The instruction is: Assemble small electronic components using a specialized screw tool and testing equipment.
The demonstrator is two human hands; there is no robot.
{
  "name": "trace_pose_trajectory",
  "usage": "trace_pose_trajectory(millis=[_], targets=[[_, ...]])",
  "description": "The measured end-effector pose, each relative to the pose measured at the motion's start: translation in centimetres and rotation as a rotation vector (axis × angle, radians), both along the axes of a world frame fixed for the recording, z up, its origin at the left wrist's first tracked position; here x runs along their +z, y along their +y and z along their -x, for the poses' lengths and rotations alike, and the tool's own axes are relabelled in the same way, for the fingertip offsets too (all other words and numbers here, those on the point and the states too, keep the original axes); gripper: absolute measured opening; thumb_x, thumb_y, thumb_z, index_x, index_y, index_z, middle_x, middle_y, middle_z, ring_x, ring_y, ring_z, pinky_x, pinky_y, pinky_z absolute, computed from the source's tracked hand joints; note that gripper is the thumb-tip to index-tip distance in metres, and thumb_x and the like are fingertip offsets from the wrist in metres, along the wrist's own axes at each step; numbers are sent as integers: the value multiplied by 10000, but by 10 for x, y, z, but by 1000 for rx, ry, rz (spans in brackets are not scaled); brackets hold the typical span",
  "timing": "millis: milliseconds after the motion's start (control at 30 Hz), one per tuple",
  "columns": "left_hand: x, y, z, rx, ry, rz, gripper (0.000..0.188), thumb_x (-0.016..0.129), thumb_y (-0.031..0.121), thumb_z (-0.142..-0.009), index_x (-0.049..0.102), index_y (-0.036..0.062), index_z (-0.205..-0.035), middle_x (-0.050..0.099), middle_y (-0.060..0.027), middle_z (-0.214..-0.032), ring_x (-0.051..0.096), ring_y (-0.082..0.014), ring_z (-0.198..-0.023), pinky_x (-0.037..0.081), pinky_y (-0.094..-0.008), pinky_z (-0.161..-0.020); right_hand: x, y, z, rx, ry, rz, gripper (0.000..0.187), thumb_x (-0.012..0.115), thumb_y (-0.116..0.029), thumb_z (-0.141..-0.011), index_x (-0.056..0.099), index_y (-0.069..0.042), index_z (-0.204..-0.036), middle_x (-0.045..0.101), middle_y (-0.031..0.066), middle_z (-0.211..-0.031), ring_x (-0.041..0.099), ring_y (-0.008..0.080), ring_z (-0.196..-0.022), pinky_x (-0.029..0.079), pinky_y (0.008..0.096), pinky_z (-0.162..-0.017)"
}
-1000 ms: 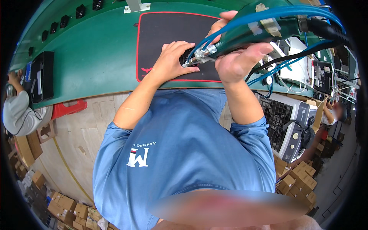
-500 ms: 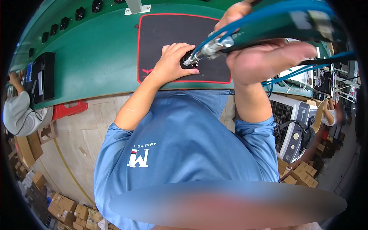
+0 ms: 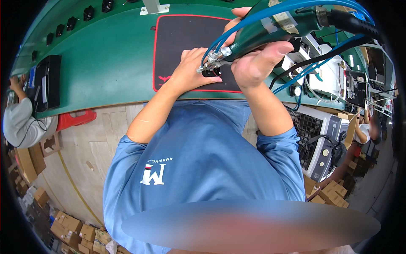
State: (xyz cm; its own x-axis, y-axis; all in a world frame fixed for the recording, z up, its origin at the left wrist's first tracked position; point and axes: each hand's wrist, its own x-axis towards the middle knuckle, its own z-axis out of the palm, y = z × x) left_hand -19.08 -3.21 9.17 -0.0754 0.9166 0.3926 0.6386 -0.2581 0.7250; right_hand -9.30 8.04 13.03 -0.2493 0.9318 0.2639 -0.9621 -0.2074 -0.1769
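Observation:
My left hand [image 3: 188, 71] rests on the black mat [image 3: 175, 38], its thumb and fingers closed around a small black part [image 3: 211, 73]. The left fingers and the tool partly hide that part. In my right hand [image 3: 256, 65] is a dark green electric screwdriver [image 3: 258, 36], with metal fittings at its nose and blue tubes [image 3: 296, 6] running along it. The screwdriver slants down to the left. Its tip appears just beside the black part and my left fingers; whether it touches them I cannot tell.
A black tray [image 3: 52, 80] stands at the left of the green bench [image 3: 105, 63], near another person's arm. Several small black parts [image 3: 88, 13] line the back left. A metal post [image 3: 153, 6] rises behind the mat. Cables [image 3: 323, 59] and a grey-white appliance [image 3: 319, 139] are at right.
My right hand and the screwdriver have shifted left, and the tip has moved slightly left off the black part in view. My left hand has stayed in place.

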Motion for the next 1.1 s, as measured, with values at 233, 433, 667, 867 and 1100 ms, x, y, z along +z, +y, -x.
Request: trace_pose_trajectory(millis=[233,433,667,867,1100], targets=[[1,-4,2,17,-24,33,766,910,424,-645,619,102,-1276,622,-77,-1202,565,-294,-1129,370,-412,-972,95,-30,-11,-262,-1038,-656,1094,189,-924,-828,566,54,-1141,603,65,-647,594,153,-648,474,266,-546],[-3,-2,4,-3,-16,49,787,913,430,-646,612,98,-1293,625,-80,-1228,568,-292,-1112,371,-396,-943,77,-24,-11,-189,-1007,-654,1113,201,-946,-803,552,47,-1163,610,67,-690,584,151,-657,473,272,-551],[-6,2,9,-33,132,39,868,889,443,-681,532,69,-1378,586,-104,-1263,558,-309,-1145,363,-416,-975,108,-12,-16,-78,-710,-602,936,334,-807,-929,570,58,-1199,619,89,-758,571,146,-640,484,289,-587],[31,70,30,-89,189,74,811,830,377,-751,496,42,-1409,563,-131,-1270,537,-302,-1227,360,-463,-1039,173,-13,-60,-270,-984,-638,1122,256,-921,-832,482,73,-1301,639,115,-856,575,128,-593,477,253,-482],[30,277,14,-25,484,-13,688,779,411,-753,569,65,-1309,563,-160,-1256,551,-351,-1220,420,-515,-1000,91,-15,-74,-210,-1082,-722,632,554,-545,-983,531,43,-1214,615,82,-811,577,162,-685,487,311,-648]])
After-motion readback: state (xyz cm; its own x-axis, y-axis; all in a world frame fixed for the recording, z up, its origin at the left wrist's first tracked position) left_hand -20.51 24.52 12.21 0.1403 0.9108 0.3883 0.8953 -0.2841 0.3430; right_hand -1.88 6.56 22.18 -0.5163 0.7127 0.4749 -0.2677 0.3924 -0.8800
